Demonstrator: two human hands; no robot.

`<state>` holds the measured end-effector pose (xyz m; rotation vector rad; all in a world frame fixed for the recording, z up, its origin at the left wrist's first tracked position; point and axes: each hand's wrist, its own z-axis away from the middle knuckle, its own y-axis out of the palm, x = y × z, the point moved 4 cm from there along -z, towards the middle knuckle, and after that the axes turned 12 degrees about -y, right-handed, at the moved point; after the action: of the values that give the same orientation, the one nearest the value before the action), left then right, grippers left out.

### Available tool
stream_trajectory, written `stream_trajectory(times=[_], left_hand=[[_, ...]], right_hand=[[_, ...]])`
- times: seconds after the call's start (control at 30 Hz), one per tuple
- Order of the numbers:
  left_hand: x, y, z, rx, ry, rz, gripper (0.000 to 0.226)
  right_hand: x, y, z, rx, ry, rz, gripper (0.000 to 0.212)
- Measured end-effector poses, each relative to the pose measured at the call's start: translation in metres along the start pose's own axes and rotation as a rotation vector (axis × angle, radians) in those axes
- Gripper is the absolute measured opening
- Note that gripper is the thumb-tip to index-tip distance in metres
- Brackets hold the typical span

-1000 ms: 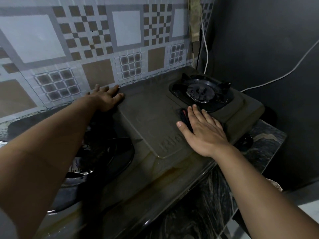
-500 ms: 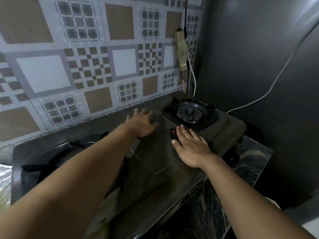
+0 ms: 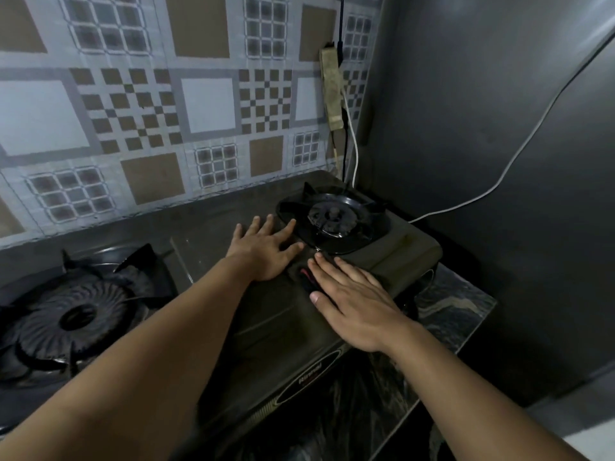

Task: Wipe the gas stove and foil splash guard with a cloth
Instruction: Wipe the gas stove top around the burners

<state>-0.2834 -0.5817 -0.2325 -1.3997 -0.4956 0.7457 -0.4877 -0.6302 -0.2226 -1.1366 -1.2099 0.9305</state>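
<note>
A person's two bare forearms reach forward over a dark, two-burner gas stove (image 3: 266, 314) that sits on a dark marbled countertop (image 3: 459, 311). The left hand (image 3: 266, 251) lies flat and open, palm down, fingers spread, on the stove's top panel between the two burners, its fingertips just beside the rim of the right burner (image 3: 332, 221). The right hand (image 3: 352, 301) is also open and flat, palm down, near the stove's front edge, just in front of that same burner. It presses on a dark cloth (image 3: 307, 277) with a thin red streak; only a small part of the cloth shows past the thumb and index finger, the rest being hidden under the palm. The two hands lie close together but do not touch. The left burner (image 3: 76, 314), with its black pan supports, fills the stove's left end. Along the stove's back edge rises the foil splash guard (image 3: 149, 128), upright and printed with a pattern of grey, white and brown squares. At its right end a grimy power strip (image 3: 332, 91) hangs vertically, with a white cable (image 3: 519, 154) running across the dark grey wall (image 3: 482, 94) at the right.
</note>
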Motion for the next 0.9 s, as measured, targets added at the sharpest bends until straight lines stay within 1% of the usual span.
stream_trajectory(times=[0.2, 0.43, 0.67, 0.8, 0.9], left_hand=[[-0.003, 0.003, 0.003, 0.006, -0.038, -0.053, 0.075], [-0.002, 0.006, 0.002, -0.004, -0.063, -0.057, 0.077], [-0.001, 0.008, 0.003, 0.0, -0.073, -0.069, 0.077], [-0.001, 0.009, 0.002, -0.014, -0.061, -0.07, 0.076], [0.001, 0.009, 0.0, -0.027, -0.061, -0.07, 0.076]], right_hand=[[-0.063, -0.006, 0.017, -0.021, 0.037, 0.032, 0.072], [-0.128, -0.019, 0.022, -0.073, 0.145, 0.023, 0.08], [-0.184, -0.031, 0.011, -0.078, 0.319, 0.011, 0.068], [-0.207, -0.037, 0.001, -0.07, 0.422, -0.089, 0.057], [-0.216, -0.045, -0.008, -0.047, 0.44, -0.142, 0.056]])
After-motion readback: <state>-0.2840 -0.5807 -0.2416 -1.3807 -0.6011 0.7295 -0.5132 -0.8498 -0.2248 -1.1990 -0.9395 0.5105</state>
